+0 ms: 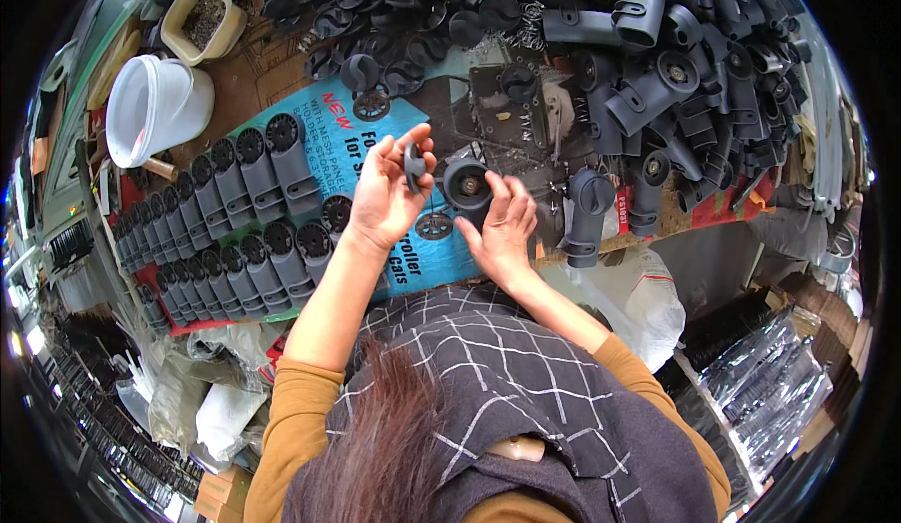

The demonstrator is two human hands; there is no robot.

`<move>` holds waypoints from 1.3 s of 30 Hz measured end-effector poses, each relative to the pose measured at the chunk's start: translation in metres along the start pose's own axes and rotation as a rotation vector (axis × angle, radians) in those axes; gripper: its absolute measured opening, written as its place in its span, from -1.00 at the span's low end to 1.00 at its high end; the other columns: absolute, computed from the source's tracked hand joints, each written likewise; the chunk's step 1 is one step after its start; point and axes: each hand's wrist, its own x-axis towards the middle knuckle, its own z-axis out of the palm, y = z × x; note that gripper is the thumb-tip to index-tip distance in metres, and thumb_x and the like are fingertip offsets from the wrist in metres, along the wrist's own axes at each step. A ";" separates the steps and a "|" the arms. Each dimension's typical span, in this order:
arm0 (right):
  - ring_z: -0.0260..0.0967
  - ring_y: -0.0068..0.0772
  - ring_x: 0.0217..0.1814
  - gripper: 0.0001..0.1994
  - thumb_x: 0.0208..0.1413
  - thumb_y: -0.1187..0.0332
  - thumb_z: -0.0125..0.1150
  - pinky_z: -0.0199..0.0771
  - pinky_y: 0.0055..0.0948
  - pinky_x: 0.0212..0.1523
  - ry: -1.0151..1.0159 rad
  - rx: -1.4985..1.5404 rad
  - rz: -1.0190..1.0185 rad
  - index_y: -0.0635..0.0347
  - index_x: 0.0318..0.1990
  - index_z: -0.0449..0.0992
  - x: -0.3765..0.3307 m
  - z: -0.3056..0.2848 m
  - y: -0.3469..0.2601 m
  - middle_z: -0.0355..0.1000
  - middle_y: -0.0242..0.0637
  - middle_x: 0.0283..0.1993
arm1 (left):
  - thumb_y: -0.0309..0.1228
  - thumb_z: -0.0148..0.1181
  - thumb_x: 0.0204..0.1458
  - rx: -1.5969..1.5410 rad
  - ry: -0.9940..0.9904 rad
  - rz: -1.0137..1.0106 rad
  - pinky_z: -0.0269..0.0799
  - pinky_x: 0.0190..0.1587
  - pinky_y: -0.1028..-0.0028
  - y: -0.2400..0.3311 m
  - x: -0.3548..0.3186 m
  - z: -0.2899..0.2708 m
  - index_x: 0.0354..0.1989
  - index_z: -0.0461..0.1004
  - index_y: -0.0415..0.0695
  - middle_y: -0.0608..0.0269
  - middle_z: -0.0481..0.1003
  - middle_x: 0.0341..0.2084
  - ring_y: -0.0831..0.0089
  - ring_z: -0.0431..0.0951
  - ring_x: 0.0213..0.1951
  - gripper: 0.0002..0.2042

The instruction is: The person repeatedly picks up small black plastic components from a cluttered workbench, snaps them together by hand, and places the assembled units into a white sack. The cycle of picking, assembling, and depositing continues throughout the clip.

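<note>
My left hand is raised over the bench and pinches a small dark round plastic disc between thumb and fingers. My right hand steadies a dark grey plastic joint housing with a round socket facing up, fingers wrapped on its right side. The disc is just left of the socket, a short gap apart. Both hands work above a blue printed cardboard sheet that covers the bench.
Two rows of finished grey housings lie at the left. A big heap of dark housings fills the upper right, with loose discs at the top. One upright housing stands at the right. A white bucket and a beige tub sit upper left.
</note>
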 end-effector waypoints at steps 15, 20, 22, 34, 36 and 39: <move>0.30 -0.19 -0.23 -0.84 -0.02 0.37 0.29 0.31 -0.31 -0.20 0.006 0.467 -0.271 0.22 -0.33 0.46 0.017 -0.047 -0.023 0.33 -0.20 -0.32 | -0.12 0.09 0.17 0.696 0.145 0.123 0.28 0.12 0.32 -0.066 -0.060 0.028 0.23 0.18 -0.17 0.17 0.32 0.06 0.48 0.34 0.05 -0.46; 0.33 -0.51 -0.39 -0.81 0.07 0.33 0.25 0.37 -0.49 -0.35 -0.141 0.652 0.123 0.28 -0.31 0.46 0.005 -0.041 -0.002 0.37 -0.31 -0.40 | -0.48 0.21 0.05 1.051 0.206 0.254 0.39 -0.12 0.57 -0.071 -0.054 0.005 -0.07 0.48 -0.22 0.31 0.44 -0.26 0.58 0.46 -0.24 -0.74; 0.30 -0.67 -0.42 -0.83 0.09 0.36 0.23 0.35 -0.57 -0.37 -0.215 0.566 0.174 0.29 -0.30 0.46 0.018 -0.033 0.009 0.42 -0.37 -0.48 | -0.52 0.27 -0.05 1.150 0.271 0.266 0.40 -0.13 0.55 -0.069 -0.040 0.000 -0.06 0.49 -0.21 0.28 0.39 -0.22 0.54 0.46 -0.24 -0.68; 0.17 -0.54 -0.46 -0.71 0.05 0.26 0.30 0.23 -0.51 -0.43 -0.318 0.757 0.315 0.29 -0.41 0.37 0.041 -0.012 0.026 0.29 -0.36 -0.50 | -0.36 0.19 0.07 1.326 0.213 0.316 0.21 0.20 0.43 -0.065 0.002 -0.041 0.22 0.31 -0.11 0.09 0.36 0.13 0.34 0.34 0.18 -0.50; 0.22 -0.54 -0.41 -0.72 0.06 0.26 0.30 0.24 -0.49 -0.41 -0.184 0.488 0.102 0.30 -0.42 0.38 0.039 -0.009 0.029 0.33 -0.35 -0.42 | -0.37 0.18 0.08 1.365 0.161 0.340 0.21 0.20 0.44 -0.063 0.002 -0.044 0.22 0.31 -0.11 0.09 0.36 0.13 0.34 0.34 0.17 -0.51; 0.30 -0.51 -0.24 -0.71 0.08 0.25 0.29 0.33 -0.48 -0.24 -0.199 0.412 0.048 0.30 -0.25 0.38 0.041 -0.007 0.037 0.37 -0.29 -0.21 | -0.38 0.17 0.09 1.406 0.129 0.312 0.22 0.19 0.44 -0.062 0.001 -0.044 0.23 0.29 -0.10 0.11 0.34 0.15 0.32 0.33 0.18 -0.51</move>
